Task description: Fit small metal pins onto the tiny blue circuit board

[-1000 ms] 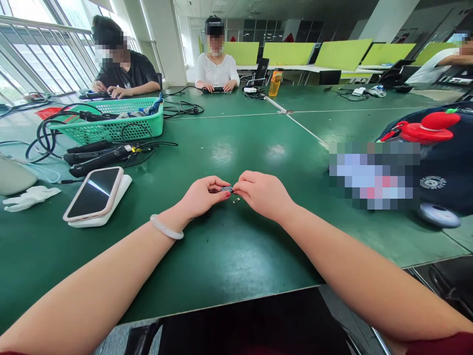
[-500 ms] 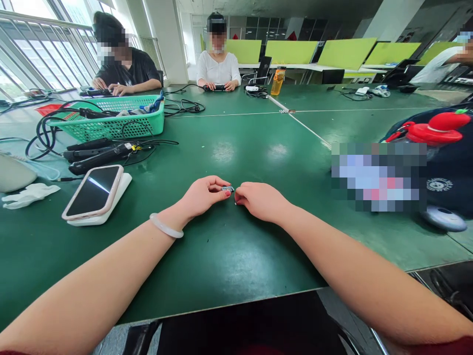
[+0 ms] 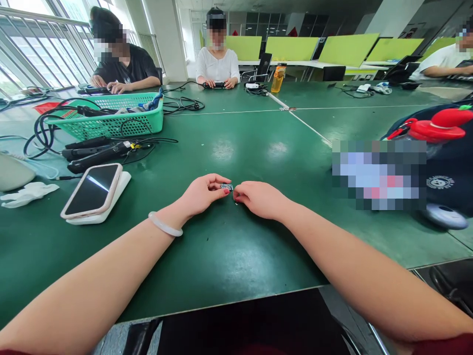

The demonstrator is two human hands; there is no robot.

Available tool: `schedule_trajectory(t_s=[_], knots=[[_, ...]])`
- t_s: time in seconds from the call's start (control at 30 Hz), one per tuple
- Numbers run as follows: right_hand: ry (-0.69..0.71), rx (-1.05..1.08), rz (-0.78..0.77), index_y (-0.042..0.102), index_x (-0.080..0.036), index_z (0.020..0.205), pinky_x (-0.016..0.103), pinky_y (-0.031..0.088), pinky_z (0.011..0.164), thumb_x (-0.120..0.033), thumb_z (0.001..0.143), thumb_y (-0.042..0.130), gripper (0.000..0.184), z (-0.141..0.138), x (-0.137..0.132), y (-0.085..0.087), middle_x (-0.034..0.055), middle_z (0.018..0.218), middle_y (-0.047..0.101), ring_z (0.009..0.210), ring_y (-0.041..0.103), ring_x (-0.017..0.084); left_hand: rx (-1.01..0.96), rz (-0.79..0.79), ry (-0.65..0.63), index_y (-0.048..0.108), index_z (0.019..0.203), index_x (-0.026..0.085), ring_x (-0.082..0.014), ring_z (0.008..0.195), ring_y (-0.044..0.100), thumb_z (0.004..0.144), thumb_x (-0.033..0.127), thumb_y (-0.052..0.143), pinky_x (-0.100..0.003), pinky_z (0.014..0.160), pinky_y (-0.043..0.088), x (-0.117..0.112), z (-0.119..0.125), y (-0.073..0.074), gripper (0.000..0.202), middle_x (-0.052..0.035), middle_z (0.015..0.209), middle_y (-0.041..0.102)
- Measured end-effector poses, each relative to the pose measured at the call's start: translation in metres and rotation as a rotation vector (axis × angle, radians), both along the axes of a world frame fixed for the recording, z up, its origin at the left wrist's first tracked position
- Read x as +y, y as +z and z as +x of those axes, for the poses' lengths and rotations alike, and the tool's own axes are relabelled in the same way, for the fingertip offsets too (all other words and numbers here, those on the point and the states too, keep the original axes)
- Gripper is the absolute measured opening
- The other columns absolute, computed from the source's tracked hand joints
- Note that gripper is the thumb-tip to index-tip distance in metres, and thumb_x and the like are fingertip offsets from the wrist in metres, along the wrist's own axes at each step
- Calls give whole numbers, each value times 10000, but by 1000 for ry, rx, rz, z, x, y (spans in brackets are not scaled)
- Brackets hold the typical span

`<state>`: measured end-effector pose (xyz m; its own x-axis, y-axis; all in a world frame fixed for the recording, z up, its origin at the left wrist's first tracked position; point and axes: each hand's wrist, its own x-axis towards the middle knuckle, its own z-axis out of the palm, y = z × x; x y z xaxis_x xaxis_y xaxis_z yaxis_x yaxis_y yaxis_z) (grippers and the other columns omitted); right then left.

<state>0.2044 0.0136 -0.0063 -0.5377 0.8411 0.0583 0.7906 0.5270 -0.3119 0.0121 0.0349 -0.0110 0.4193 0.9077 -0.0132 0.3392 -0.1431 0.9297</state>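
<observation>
Between the thumb and fingers of my left hand [image 3: 201,195] is a small circuit board [image 3: 226,187], a dark rectangle with pale markings. A pale bangle [image 3: 165,225] circles the left wrist. My right hand [image 3: 260,198] is closed in a pinch just right of the board, its fingertips close to the board's end. Whatever those fingers hold, if anything, is hidden. A tiny white speck [image 3: 237,203] shows just under the right fingertips; I cannot tell whether it lies on the green table [image 3: 229,251] or is held.
To the left, a phone [image 3: 92,190] rests on a white box, with black handheld devices [image 3: 99,153] and a green basket [image 3: 111,125] of cables beyond. A dark bag [image 3: 449,165] and a rounded grey-blue object [image 3: 445,217] are at right. Other people sit around the table.
The board's patterned face has turned more toward me in my left fingers. My right hand stays close beside it, with its fingertips shifted slightly. The whole view has tilted a little.
</observation>
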Motion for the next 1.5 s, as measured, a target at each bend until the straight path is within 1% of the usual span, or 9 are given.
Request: schedule_trajectory(t_s=[0.1,0.2,0.3,0.47,0.67,0.83,1.03,1.23,1.5], knots=[[47,-12,-26,592,-209,778,219,330,560,-302,833,548,117,3,-3,4,-10,763,608,656,514,112,2,-4,9,613,1016,159,-172,807,630,715,315,662,-355,804,478,0,0,0,343,-58,852,679],[89,-11,-64,589,-206,754,214,328,551,-238,796,570,56,8,-3,8,-17,762,615,635,511,103,8,-14,13,615,1012,157,-173,819,632,713,313,662,-355,808,479,-1,0,2,341,-58,861,680],[34,-9,-72,588,-217,807,214,334,551,-186,788,547,55,15,0,9,-21,779,624,649,523,106,14,-20,5,620,1008,160,-168,806,634,706,313,669,-350,803,478,-2,1,3,342,-55,848,684],[-94,-52,-48,604,-225,885,225,342,550,-238,795,579,95,23,6,8,-16,777,622,673,536,120,42,-24,2,621,1003,163,-166,799,634,707,310,670,-345,805,472,-4,1,4,334,-57,853,691],[-27,-76,2,629,-221,800,234,363,577,-227,819,560,72,15,4,6,-8,818,622,714,552,125,53,-23,-15,627,977,171,-165,780,629,686,327,687,-332,774,476,-4,1,3,336,-44,824,692],[-40,-98,82,632,-208,775,245,363,592,-228,844,531,125,8,3,2,6,835,612,721,556,130,53,-23,-20,622,963,167,-155,743,624,681,312,688,-327,759,478,-3,1,3,324,-30,787,682],[-185,89,175,625,-198,782,245,378,642,-196,859,491,154,3,-1,9,8,832,606,759,548,130,68,-36,-26,621,921,165,-149,707,628,665,293,699,-306,718,479,-6,3,4,296,-11,731,671],[-137,204,150,634,-192,791,242,386,674,-189,850,512,136,-7,-8,10,11,829,614,771,544,128,72,-40,-27,600,812,162,-144,671,616,638,270,718,-287,668,466,-8,5,6,236,5,677,643],[-104,238,149,647,-195,823,240,390,677,-183,859,509,143,-11,-9,5,16,854,620,786,555,126,67,-44,-62,602,816,154,-126,673,581,639,257,707,-264,655,441,-10,5,7,230,15,684,611]])
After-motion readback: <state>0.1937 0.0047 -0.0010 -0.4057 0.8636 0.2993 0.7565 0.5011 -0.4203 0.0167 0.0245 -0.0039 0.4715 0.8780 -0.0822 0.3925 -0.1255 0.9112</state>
